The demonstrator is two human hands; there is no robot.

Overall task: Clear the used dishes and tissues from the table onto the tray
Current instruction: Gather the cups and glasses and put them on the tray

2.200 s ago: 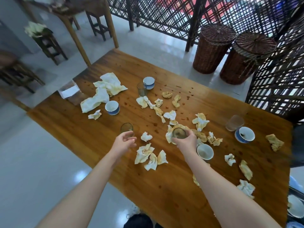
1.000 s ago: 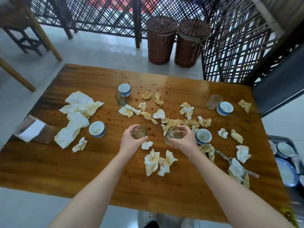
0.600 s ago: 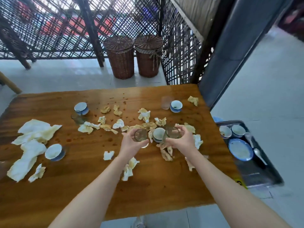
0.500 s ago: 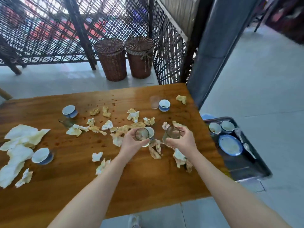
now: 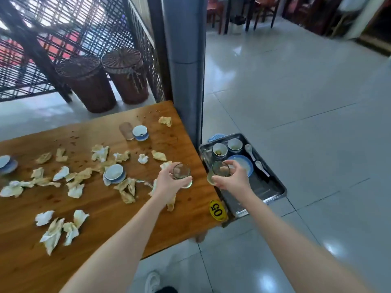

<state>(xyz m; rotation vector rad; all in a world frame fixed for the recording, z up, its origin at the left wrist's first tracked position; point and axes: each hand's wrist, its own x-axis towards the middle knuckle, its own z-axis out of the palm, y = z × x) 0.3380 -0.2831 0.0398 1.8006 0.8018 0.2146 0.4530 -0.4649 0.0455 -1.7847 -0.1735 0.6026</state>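
The left grip point(image 5: 169, 185), a bare hand, curls its fingers round the left glass point(image 5: 182, 174) and holds it above the right end of the desk point(image 5: 105, 208), close to the edge. The right grip point(image 5: 232, 180) is wrapped round the right glass point(image 5: 220, 171), which is tilted and already past the desk's edge, over the near left part of the tray point(image 5: 275, 187). I cannot tell whether that glass touches anything under it.

The metal tray sits low, just beside the desk's right side. In it are two small cups point(image 5: 219, 150) at the far end, a blue plate point(image 5: 243, 163) partly hidden behind the right grip, and two white spoons point(image 5: 261, 167) along the right side.

On the desk, crumpled tissues point(image 5: 127, 189) lie scattered from the left edge to the right end, some white, some stained yellow. A blue-and-white bowl point(image 5: 114, 173) stands among them. Further back a second bowl point(image 5: 140, 132) stands touching a cloudy glass point(image 5: 125, 130). More blue crockery point(image 5: 5, 163) shows at the left border. A yellow oval tag point(image 5: 215, 210) reading 05 is fixed at the desk's near right corner.

Behind the desk stand two wicker baskets point(image 5: 84, 81), a dark lattice screen point(image 5: 63, 39) and a grey pillar point(image 5: 186, 60).
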